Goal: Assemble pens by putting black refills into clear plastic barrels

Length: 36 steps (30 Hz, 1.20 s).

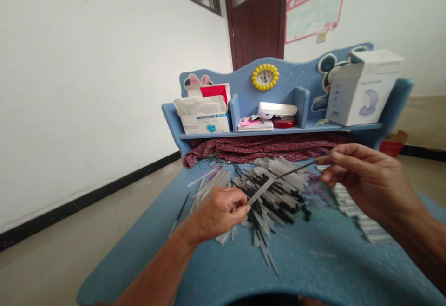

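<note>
My left hand (218, 213) is closed on the lower end of a narrow translucent plastic sleeve (261, 191), held slanting above the desk. From the sleeve's upper end runs a thin dark stick (296, 170), and my right hand (372, 180) pinches its far end between thumb and fingers. How far the stick reaches inside the sleeve I cannot tell. Beneath both hands lies a loose pile of translucent sleeves (209, 187) and black-and-clear thin pieces (258, 218). Beside my right hand is a row of whitish wrapped strips (372, 229), partly hidden by that hand.
The blue desk (139, 255) has a raised back shelf (303, 129) with a mask box (209, 122), a white carton (362, 90) and a yellow clock (265, 77). Checked cloth (244, 148) lies bunched under the shelf. One dark stick (181, 211) lies at left.
</note>
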Tool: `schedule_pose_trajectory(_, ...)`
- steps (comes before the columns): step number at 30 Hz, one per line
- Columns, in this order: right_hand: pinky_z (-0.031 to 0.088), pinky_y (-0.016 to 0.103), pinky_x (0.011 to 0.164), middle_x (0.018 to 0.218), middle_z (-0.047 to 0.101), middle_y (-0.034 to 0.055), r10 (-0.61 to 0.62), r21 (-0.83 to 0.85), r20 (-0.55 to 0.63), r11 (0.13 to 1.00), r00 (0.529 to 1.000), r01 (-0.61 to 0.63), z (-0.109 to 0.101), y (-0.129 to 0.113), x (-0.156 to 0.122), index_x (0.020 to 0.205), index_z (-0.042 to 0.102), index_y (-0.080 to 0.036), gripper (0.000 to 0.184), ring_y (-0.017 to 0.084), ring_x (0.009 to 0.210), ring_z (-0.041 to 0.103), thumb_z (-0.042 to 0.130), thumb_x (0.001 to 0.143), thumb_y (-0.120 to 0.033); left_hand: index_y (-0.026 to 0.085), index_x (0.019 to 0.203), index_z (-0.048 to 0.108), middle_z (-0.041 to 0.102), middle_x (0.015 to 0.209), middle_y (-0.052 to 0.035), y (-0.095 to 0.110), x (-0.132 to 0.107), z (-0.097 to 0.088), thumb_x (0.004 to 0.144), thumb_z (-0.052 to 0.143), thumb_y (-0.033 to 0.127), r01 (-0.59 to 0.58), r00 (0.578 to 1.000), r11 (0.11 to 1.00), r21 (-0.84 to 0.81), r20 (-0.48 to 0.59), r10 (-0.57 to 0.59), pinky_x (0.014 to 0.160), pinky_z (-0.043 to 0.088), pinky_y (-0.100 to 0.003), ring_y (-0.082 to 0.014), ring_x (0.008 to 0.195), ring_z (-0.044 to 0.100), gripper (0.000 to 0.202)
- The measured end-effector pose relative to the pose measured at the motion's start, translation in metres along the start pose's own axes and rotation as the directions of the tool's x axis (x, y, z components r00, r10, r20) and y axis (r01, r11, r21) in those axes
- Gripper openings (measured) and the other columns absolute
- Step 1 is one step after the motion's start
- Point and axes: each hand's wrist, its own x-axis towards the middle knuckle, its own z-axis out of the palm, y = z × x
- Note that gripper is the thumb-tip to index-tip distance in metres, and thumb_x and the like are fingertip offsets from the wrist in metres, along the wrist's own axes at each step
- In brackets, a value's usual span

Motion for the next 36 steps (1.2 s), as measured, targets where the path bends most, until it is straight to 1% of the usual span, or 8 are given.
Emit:
schedule_pose_trajectory(9, 0.048, 0.021, 0.040, 0.068, 0.072, 0.0050, 0.117, 0.020, 0.095, 0.993, 0.989, -0.120, -0.005, 0.006, 0.006, 0.072, 0.064, -0.016, 0.020, 0.015, 0.045, 0.063, 0.079, 0.062, -0.025, 0.012, 0.074, 0.062, 0.048, 0.057, 0.0051, 0.002, 0.000, 0.003, 0.079, 0.054, 0.014, 0.094, 0.993, 0.984, -0.153, 0.090, -0.081, 0.045, 0.032, -0.015, -0.0043, 0.045, 0.043, 0.009)
schedule_pose_trajectory(19, 0.044, 0.021, 0.035, 0.064, 0.071, 0.0064, 0.134, -0.097, 0.199, 0.988, 0.971, -0.117, -0.013, 0.007, 0.012, 0.072, 0.061, -0.015, 0.017, 0.014, 0.038, 0.060, 0.075, 0.066, -0.023, 0.012, 0.073, 0.065, 0.046, 0.062, 0.0033, 0.007, 0.006, 0.000, 0.077, 0.054, 0.011, -0.021, 0.980, 0.993, -0.118, 0.193, 0.044, 0.052, 0.035, -0.016, -0.0061, 0.055, 0.045, 0.012)
schedule_pose_trajectory(24, 0.045, 0.021, 0.037, 0.066, 0.072, 0.0052, 0.192, -0.134, 0.244, 0.978, 0.951, -0.163, -0.003, 0.014, 0.003, 0.072, 0.060, -0.015, 0.019, 0.014, 0.040, 0.061, 0.075, 0.067, -0.026, 0.012, 0.077, 0.066, 0.051, 0.063, 0.0028, 0.008, 0.006, 0.002, 0.080, 0.055, 0.019, 0.115, 0.960, 0.978, -0.172, 0.271, -0.065, 0.050, 0.034, -0.016, -0.0056, 0.052, 0.045, 0.014)
schedule_pose_trajectory(28, 0.044, 0.022, 0.039, 0.066, 0.070, 0.0034, 0.302, -0.272, 0.348, 0.939, 0.887, -0.213, 0.014, 0.023, -0.013, 0.071, 0.061, -0.015, 0.021, 0.012, 0.042, 0.060, 0.071, 0.070, -0.033, 0.011, 0.081, 0.067, 0.050, 0.061, 0.0034, 0.010, 0.007, 0.003, 0.081, 0.055, 0.025, 0.224, 0.942, 0.946, -0.236, 0.303, -0.148, 0.047, 0.033, -0.017, -0.0060, 0.050, 0.044, 0.019)
schedule_pose_trajectory(30, 0.042, 0.022, 0.039, 0.063, 0.067, 0.0018, 0.331, -0.412, 0.406, 0.898, 0.852, -0.153, 0.019, 0.025, -0.018, 0.078, 0.066, -0.015, 0.023, 0.011, 0.041, 0.058, 0.068, 0.072, -0.036, 0.011, 0.081, 0.068, 0.050, 0.061, 0.0034, 0.011, 0.008, 0.002, 0.080, 0.055, 0.027, 0.235, 0.941, 0.937, -0.259, 0.303, -0.152, 0.047, 0.033, -0.017, -0.0065, 0.051, 0.043, 0.020)
schedule_pose_trajectory(33, 0.039, 0.021, 0.040, 0.060, 0.062, -0.0010, 0.283, -0.626, 0.409, 0.779, 0.868, 0.041, 0.015, 0.026, -0.016, 0.097, 0.068, -0.015, 0.030, 0.009, 0.040, 0.053, 0.058, 0.081, -0.039, 0.010, 0.080, 0.068, 0.048, 0.059, 0.0036, 0.011, 0.009, 0.003, 0.080, 0.055, 0.027, 0.249, 0.943, 0.927, -0.281, 0.290, -0.165, 0.047, 0.032, -0.018, -0.0068, 0.051, 0.041, 0.021)
schedule_pose_trajectory(34, 0.038, 0.021, 0.042, 0.058, 0.060, -0.0013, 0.262, -0.707, 0.400, 0.698, 0.878, 0.114, 0.010, 0.026, -0.013, 0.095, 0.068, -0.016, 0.028, 0.009, 0.041, 0.052, 0.055, 0.083, -0.037, 0.010, 0.080, 0.067, 0.047, 0.059, 0.0038, 0.011, 0.009, 0.003, 0.080, 0.055, 0.027, 0.253, 0.945, 0.924, -0.287, 0.280, -0.172, 0.047, 0.032, -0.018, -0.0068, 0.051, 0.041, 0.021)
schedule_pose_trajectory(36, 0.038, 0.022, 0.048, 0.058, 0.060, 0.0003, 0.272, -0.859, 0.400, 0.444, 0.875, 0.255, 0.000, 0.028, -0.006, 0.081, 0.070, -0.016, 0.024, 0.011, 0.047, 0.055, 0.051, 0.085, -0.030, 0.010, 0.080, 0.067, 0.046, 0.058, 0.0041, 0.010, 0.008, 0.003, 0.080, 0.055, 0.027, 0.258, 0.948, 0.920, -0.296, 0.260, -0.182, 0.047, 0.032, -0.018, -0.0069, 0.051, 0.040, 0.021)
